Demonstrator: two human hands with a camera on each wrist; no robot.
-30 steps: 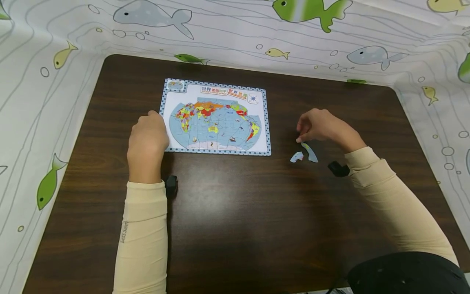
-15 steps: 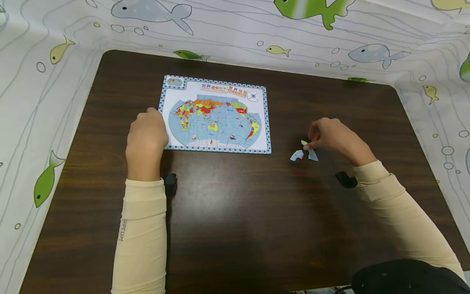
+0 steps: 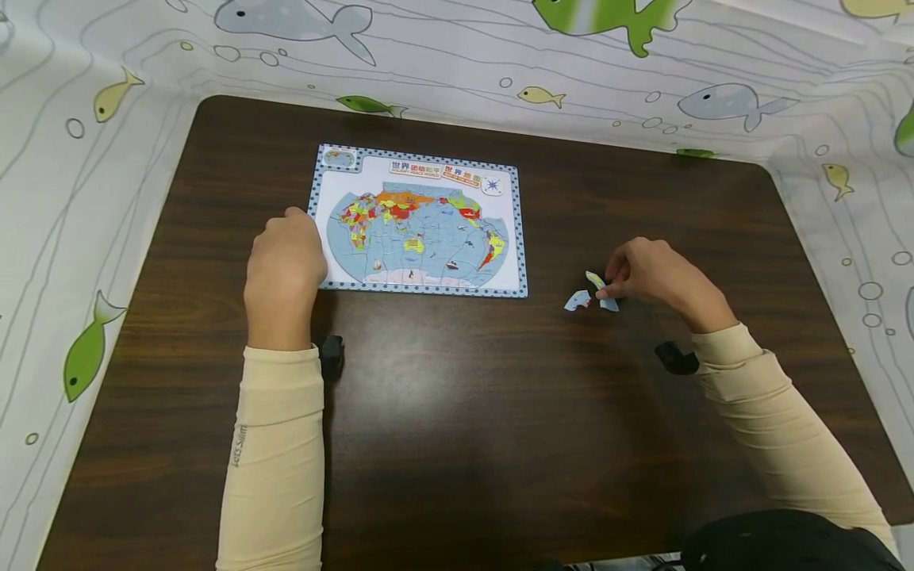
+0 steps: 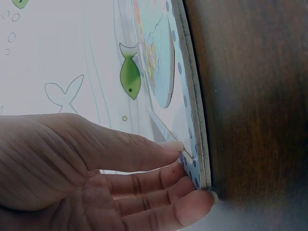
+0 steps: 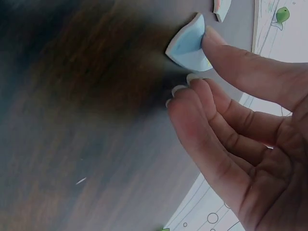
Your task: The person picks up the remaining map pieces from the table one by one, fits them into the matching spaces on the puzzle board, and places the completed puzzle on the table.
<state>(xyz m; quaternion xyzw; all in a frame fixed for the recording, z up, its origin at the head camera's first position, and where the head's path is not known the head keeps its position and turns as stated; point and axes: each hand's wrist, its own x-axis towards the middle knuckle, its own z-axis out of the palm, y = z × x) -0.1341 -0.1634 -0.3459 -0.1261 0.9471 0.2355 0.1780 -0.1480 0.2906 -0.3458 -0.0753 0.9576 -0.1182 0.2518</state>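
Note:
A world map puzzle board [image 3: 500, 274] with a dotted blue border lies on the table. My left hand [image 3: 286, 258] holds its near left corner. In the left wrist view the thumb rests on the board's face, and the other fingers [image 4: 192, 207] lie at its edge. Right of the board, my right hand [image 3: 646, 274] is at a curved blue puzzle piece [image 3: 608, 304]. In the right wrist view the thumb touches this blue piece [image 5: 190, 48]; the bent fingers stay slightly apart from it. A smaller puzzle piece [image 3: 577, 300] lies just left of it.
The dark wooden table [image 3: 443, 428] is bordered behind and at the sides by a white cloth [image 3: 457, 75] printed with fish. Black wrist cameras [image 3: 675, 358] sit by both cuffs. A dark rounded object [image 3: 785, 543] shows at the bottom right.
My right hand has moved right and nearer to me, from the curved piece's upper end to its middle. The left hand stays on the board. The view has shifted slightly.

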